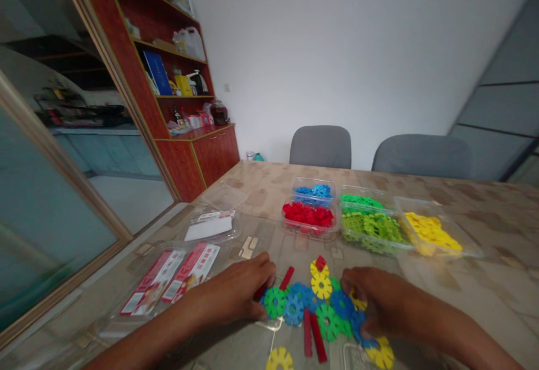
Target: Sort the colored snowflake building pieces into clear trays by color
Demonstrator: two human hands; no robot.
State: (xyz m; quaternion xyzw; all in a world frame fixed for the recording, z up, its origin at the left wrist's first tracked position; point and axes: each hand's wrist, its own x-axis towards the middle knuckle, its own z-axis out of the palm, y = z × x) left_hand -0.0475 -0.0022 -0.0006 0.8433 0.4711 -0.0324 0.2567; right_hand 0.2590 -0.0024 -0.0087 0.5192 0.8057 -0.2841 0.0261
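A joined chain of notched plastic snowflake discs, in blue, green and yellow, lies on the table before me. Its parts include a green disc (275,302), a blue disc (293,309) and a yellow disc (321,284). Red strips (307,333) stick out from its lower side, and a shorter red strip (287,278) from its upper side. My left hand (248,283) is closed at the chain's left end, where a dark red piece shows between its fingers. My right hand (373,297) grips the right end, partly hiding blue and yellow discs.
Clear boxes hold blue pieces (314,193), red pieces (309,217), green pieces (373,225) and yellow pieces (433,232) beyond my hands. Clear lids with labels (191,272) lie to the left. A loose yellow disc (279,359) sits at the near edge of view.
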